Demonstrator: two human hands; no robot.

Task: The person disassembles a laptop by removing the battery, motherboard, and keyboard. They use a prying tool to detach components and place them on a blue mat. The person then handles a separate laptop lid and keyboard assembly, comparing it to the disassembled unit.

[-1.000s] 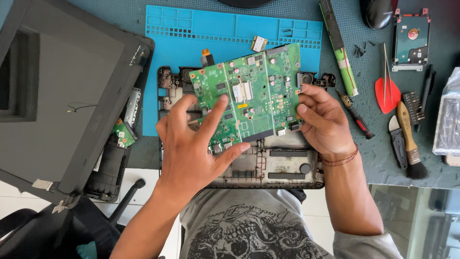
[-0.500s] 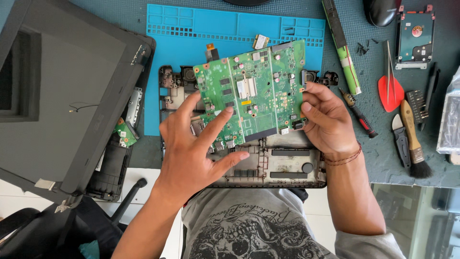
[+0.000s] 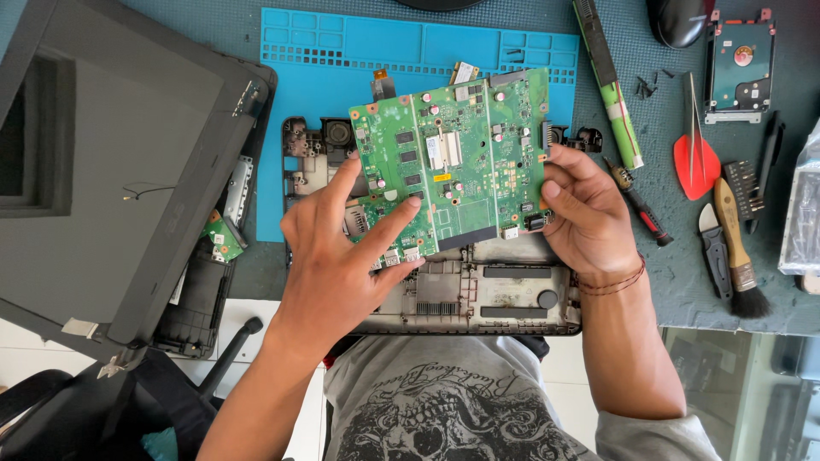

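Both hands hold the green circuit board (image 3: pixel 453 166) up over the open laptop base (image 3: pixel 478 294). Its long side runs left to right, tipped up a little at the right. The left hand (image 3: pixel 337 256) pinches its bottom-left edge, and the right hand (image 3: pixel 589 213) grips the right edge.

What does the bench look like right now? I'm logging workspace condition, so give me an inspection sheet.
Surface: dark teal bench, blue work mat.
Job's things: green circuit board held tilted above the black laptop base.
Clutter: hard drive, brush, red pick, screwdriver, loose screws.
Grippers: left hand and right hand grip the board's edges.
Cables: thin wire on the grey lid.
Surroundings: mouse.
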